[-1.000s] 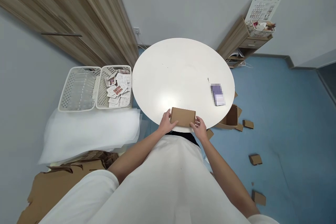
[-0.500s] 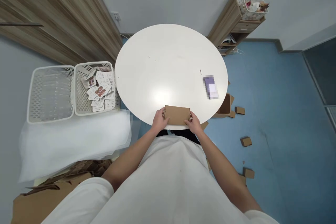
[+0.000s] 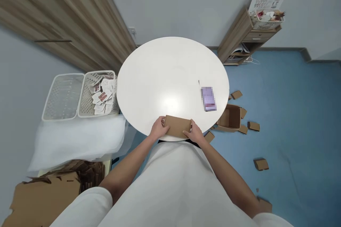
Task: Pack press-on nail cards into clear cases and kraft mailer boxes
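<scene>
A small flat brown cardboard box (image 3: pixel 177 126) lies between my hands at the near edge of the white oval table (image 3: pixel 165 67). Its lid looks closed, and it is slightly turned, the right end nearer to me. My left hand (image 3: pixel 159 128) grips the left end, thumb on top and fingers round the far side. On the right end, my right hand (image 3: pixel 195 133) does the same, its thumb resting on the lid. What lies under the box is hidden. Farther right on the table is a blurred purple item (image 3: pixel 208 98), possibly a phone.
Left of the table stand two white baskets, one with printed cards (image 3: pixel 103 95), the other with clear plastic pieces (image 3: pixel 64 95). White sheets (image 3: pixel 80 138) and flattened cardboard (image 3: pixel 48 198) lie nearer. On the floor at right are an open carton (image 3: pixel 229 117) and several small boxes (image 3: pixel 253 126).
The camera view has shifted, so the table sits lower in the picture. Both hands still hold the box, which appears turned slightly clockwise.
</scene>
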Action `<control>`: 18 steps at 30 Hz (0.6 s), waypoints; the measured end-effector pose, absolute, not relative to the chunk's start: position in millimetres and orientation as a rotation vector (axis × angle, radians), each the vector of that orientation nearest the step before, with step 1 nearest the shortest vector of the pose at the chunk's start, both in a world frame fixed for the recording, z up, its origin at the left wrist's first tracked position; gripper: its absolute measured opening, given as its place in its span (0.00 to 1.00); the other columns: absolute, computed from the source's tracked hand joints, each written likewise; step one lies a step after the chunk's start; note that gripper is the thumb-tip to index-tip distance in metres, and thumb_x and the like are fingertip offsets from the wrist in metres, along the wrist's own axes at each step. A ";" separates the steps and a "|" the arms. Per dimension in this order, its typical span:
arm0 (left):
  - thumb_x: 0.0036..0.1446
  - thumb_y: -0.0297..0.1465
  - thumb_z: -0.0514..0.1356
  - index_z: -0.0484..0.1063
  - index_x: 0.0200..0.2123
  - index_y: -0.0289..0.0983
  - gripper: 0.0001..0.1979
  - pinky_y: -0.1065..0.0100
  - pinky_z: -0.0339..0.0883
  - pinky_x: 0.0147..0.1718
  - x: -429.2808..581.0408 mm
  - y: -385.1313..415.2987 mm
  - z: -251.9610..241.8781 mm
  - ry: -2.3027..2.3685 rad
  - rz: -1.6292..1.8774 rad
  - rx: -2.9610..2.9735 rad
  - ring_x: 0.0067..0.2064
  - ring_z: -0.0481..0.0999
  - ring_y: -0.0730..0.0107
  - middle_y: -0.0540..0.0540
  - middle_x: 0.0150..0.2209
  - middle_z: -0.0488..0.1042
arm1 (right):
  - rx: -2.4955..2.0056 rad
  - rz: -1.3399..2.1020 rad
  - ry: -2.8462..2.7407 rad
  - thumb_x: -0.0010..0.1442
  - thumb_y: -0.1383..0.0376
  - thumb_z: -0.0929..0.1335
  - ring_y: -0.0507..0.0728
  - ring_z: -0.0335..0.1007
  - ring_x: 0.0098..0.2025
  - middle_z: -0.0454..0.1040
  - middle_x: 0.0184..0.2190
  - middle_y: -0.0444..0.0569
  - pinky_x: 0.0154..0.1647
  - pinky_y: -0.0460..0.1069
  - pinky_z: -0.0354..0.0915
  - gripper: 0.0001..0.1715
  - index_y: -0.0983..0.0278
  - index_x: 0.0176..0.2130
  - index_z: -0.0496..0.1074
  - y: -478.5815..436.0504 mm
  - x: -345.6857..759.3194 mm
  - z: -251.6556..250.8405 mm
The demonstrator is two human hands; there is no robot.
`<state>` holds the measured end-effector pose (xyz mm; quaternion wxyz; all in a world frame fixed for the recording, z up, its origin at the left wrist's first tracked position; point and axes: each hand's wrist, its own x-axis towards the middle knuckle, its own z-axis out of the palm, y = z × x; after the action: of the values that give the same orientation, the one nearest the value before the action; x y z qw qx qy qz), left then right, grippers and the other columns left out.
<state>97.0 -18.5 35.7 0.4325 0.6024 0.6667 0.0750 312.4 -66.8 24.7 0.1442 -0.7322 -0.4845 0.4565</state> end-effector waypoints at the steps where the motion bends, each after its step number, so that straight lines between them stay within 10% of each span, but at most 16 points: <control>1: 0.49 0.37 0.57 0.60 0.51 0.39 0.25 0.67 0.65 0.34 114.1 -19.0 38.7 1.638 0.165 1.509 0.33 0.71 0.68 0.48 0.35 0.69 | -2.125 1.295 -1.364 0.44 0.54 0.69 0.61 0.66 0.44 0.69 0.44 0.51 0.38 0.51 0.60 0.40 0.58 0.54 0.57 -72.7 329.3 25.1; 10: 0.48 0.44 0.58 0.65 0.48 0.37 0.26 0.64 0.65 0.39 335.8 -25.4 39.1 1.116 -0.058 1.700 0.43 0.72 0.59 0.41 0.42 0.72 | -2.435 0.985 -0.725 0.54 0.46 0.59 0.63 0.65 0.45 0.70 0.42 0.55 0.41 0.54 0.60 0.31 0.61 0.49 0.64 -164.2 500.3 18.6; 18: 0.47 0.45 0.60 0.56 0.57 0.38 0.36 0.60 0.56 0.54 465.3 -33.4 20.8 0.774 -0.128 1.712 0.59 0.58 0.55 0.40 0.59 0.58 | -2.321 0.602 -0.283 0.54 0.48 0.59 0.63 0.54 0.57 0.56 0.57 0.57 0.52 0.55 0.56 0.39 0.64 0.59 0.51 -206.9 569.8 5.8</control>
<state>465.3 -33.4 20.8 0.5885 0.7350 0.3324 -0.0550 569.8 -206.9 5.8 0.3555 -0.8985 -0.1096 0.2331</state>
